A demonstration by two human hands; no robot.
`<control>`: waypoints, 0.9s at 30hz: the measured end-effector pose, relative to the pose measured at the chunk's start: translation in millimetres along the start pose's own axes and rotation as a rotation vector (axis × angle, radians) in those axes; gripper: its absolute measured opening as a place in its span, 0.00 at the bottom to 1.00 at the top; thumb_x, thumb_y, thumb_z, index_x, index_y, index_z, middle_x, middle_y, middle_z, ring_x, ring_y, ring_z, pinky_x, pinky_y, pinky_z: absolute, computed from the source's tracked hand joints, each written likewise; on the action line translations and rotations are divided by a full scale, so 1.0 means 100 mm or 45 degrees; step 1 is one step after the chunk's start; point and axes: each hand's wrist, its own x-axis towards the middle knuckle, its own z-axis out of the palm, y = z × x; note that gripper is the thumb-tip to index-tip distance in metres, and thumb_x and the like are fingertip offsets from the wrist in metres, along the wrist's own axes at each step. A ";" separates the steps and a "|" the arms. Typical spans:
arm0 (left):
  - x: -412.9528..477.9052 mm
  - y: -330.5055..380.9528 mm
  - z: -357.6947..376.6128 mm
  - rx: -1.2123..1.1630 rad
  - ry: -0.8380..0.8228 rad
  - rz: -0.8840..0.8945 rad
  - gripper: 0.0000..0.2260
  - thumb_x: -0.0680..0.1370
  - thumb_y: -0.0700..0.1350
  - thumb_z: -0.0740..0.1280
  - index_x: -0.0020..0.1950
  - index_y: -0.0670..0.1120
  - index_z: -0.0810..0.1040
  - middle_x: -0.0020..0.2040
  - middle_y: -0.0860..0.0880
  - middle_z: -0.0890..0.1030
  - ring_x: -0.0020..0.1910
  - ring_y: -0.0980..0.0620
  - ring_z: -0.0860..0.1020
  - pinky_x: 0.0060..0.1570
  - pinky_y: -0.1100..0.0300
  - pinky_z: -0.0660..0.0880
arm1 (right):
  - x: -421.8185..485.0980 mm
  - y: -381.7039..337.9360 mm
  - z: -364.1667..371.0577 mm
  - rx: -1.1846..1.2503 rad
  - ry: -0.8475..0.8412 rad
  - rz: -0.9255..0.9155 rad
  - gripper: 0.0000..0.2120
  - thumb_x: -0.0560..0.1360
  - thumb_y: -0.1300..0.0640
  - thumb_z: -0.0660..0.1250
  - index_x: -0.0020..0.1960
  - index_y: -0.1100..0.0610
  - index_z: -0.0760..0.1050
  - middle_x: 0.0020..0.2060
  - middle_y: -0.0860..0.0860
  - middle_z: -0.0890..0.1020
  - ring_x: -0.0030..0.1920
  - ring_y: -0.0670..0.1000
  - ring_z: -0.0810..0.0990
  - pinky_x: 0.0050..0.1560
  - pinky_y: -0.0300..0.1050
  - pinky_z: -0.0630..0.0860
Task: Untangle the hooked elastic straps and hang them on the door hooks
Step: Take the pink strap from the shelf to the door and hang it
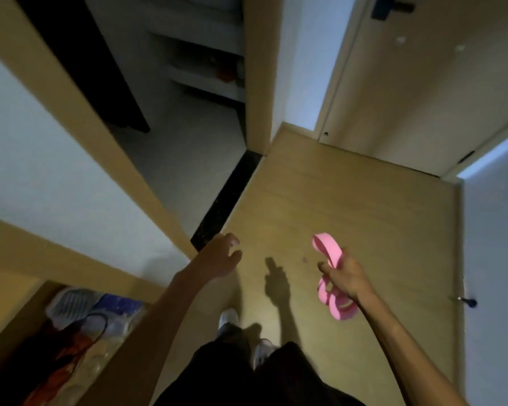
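The wooden floor [349, 206] ahead lies open between the two hands, bare right up to the door [423, 92] at the far right. The left hand [217, 259] hangs empty over the floor, close beside a wooden frame [106, 148] that runs diagonally along its left and blocks that side. Beyond a dark threshold [229, 197] a doorway opens into a dim room. The right hand [345, 278], gripping pink straps [332, 297], has free air all round; a wall [493, 244] with a doorstop [468, 302] closes the right.
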 end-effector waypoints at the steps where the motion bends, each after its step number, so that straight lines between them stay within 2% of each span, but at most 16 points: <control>1: 0.11 0.07 -0.01 0.013 -0.035 0.013 0.16 0.80 0.46 0.60 0.66 0.42 0.70 0.65 0.40 0.71 0.63 0.44 0.73 0.59 0.56 0.70 | 0.07 0.02 -0.06 0.010 0.033 0.022 0.14 0.75 0.55 0.67 0.56 0.60 0.67 0.42 0.56 0.77 0.40 0.55 0.75 0.37 0.44 0.68; 5: 0.58 0.22 -0.11 0.061 -0.133 0.051 0.16 0.80 0.46 0.58 0.67 0.43 0.69 0.65 0.42 0.72 0.62 0.44 0.74 0.60 0.51 0.73 | 0.46 -0.10 -0.30 0.062 0.124 0.078 0.15 0.75 0.55 0.66 0.57 0.61 0.68 0.44 0.57 0.79 0.41 0.56 0.77 0.39 0.45 0.69; 11: 1.32 0.31 -0.34 0.066 -0.191 0.061 0.16 0.81 0.44 0.57 0.66 0.41 0.69 0.64 0.41 0.73 0.61 0.43 0.73 0.59 0.52 0.72 | 1.07 -0.51 -0.59 0.126 0.244 0.146 0.17 0.75 0.55 0.66 0.59 0.61 0.67 0.47 0.58 0.80 0.40 0.57 0.79 0.37 0.46 0.73; 15: 1.81 0.45 -0.47 0.066 -0.223 0.069 0.15 0.79 0.45 0.59 0.64 0.43 0.72 0.63 0.43 0.73 0.59 0.45 0.74 0.57 0.56 0.72 | 1.34 -0.58 -0.75 0.182 0.286 0.237 0.17 0.75 0.55 0.66 0.59 0.61 0.66 0.47 0.58 0.80 0.40 0.57 0.81 0.40 0.53 0.79; 17: 2.05 0.59 -0.49 0.084 -0.248 0.096 0.14 0.79 0.45 0.60 0.63 0.44 0.73 0.61 0.44 0.74 0.59 0.46 0.75 0.55 0.58 0.71 | 1.41 -0.50 -0.84 0.213 0.292 0.293 0.18 0.76 0.55 0.66 0.60 0.60 0.65 0.46 0.58 0.80 0.38 0.55 0.81 0.37 0.50 0.79; 19: 2.29 0.78 -0.50 0.116 -0.272 0.152 0.12 0.78 0.45 0.61 0.60 0.44 0.74 0.58 0.44 0.76 0.57 0.46 0.76 0.53 0.58 0.71 | 1.46 -0.36 -0.94 0.213 0.299 0.354 0.17 0.76 0.56 0.66 0.61 0.61 0.65 0.45 0.57 0.80 0.36 0.52 0.80 0.32 0.43 0.75; 21: 2.54 1.03 -0.51 0.149 -0.307 0.209 0.11 0.78 0.44 0.61 0.58 0.43 0.75 0.55 0.44 0.77 0.56 0.45 0.76 0.52 0.58 0.71 | 1.50 -0.21 -1.05 0.211 0.328 0.419 0.17 0.75 0.55 0.66 0.60 0.61 0.66 0.45 0.57 0.81 0.37 0.53 0.80 0.32 0.43 0.75; 24: 2.92 1.49 -0.52 0.193 -0.338 0.318 0.13 0.78 0.45 0.61 0.61 0.43 0.74 0.60 0.44 0.76 0.58 0.46 0.75 0.55 0.59 0.70 | 1.61 0.03 -1.22 0.270 0.352 0.510 0.17 0.76 0.55 0.66 0.59 0.60 0.66 0.42 0.57 0.81 0.36 0.54 0.82 0.34 0.47 0.79; 27: 3.31 2.05 -0.52 0.192 -0.330 0.388 0.15 0.79 0.45 0.61 0.64 0.41 0.72 0.62 0.42 0.75 0.60 0.45 0.74 0.57 0.58 0.70 | 1.83 0.23 -1.43 0.299 0.358 0.556 0.15 0.76 0.56 0.65 0.59 0.60 0.65 0.39 0.56 0.81 0.35 0.53 0.81 0.31 0.45 0.77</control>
